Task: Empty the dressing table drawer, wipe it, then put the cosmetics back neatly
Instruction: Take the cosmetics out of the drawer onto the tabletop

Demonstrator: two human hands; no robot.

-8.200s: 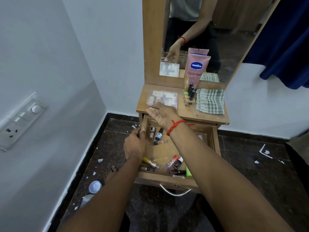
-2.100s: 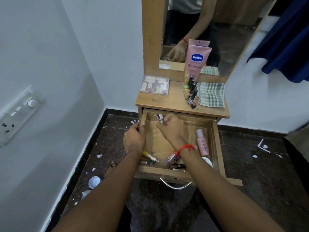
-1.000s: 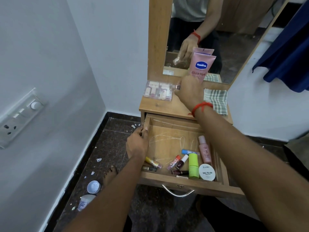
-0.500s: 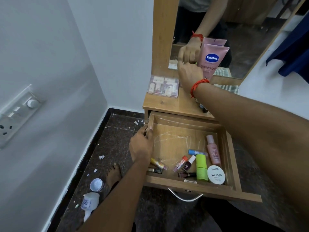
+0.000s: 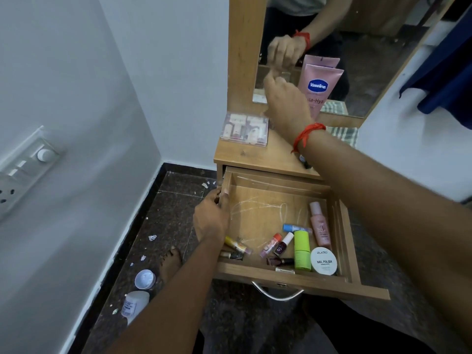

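Observation:
The wooden drawer [image 5: 301, 284] stands pulled out under the dressing table top [image 5: 245, 157]. My left hand [image 5: 212, 218] grips the drawer's left wall. In its front half lie several cosmetics: a pink bottle [image 5: 319, 226], a green tube [image 5: 302, 250], a white nail-polish-remover jar [image 5: 323, 261], a dark nail polish [image 5: 282, 245] and a yellow tube [image 5: 236, 245]. My right hand [image 5: 286, 100] is raised at the mirror's lower edge, fingers pinched toward the glass; whether it holds anything is hidden. A pink Vaseline tube [image 5: 319, 85] leans on the mirror beside it.
On the table top lie a clear compartment case [image 5: 245, 129] and a checked cloth [image 5: 342, 135]. On the dark floor to the left are a white lid [image 5: 144, 279], a white bottle [image 5: 132, 304] and my bare foot [image 5: 169, 264]. A switch panel [image 5: 23, 169] juts from the left wall.
My right hand left the drawer with a small bottle, rose to the mirror's lower edge and stays there. My left hand has kept its grip on the drawer wall.

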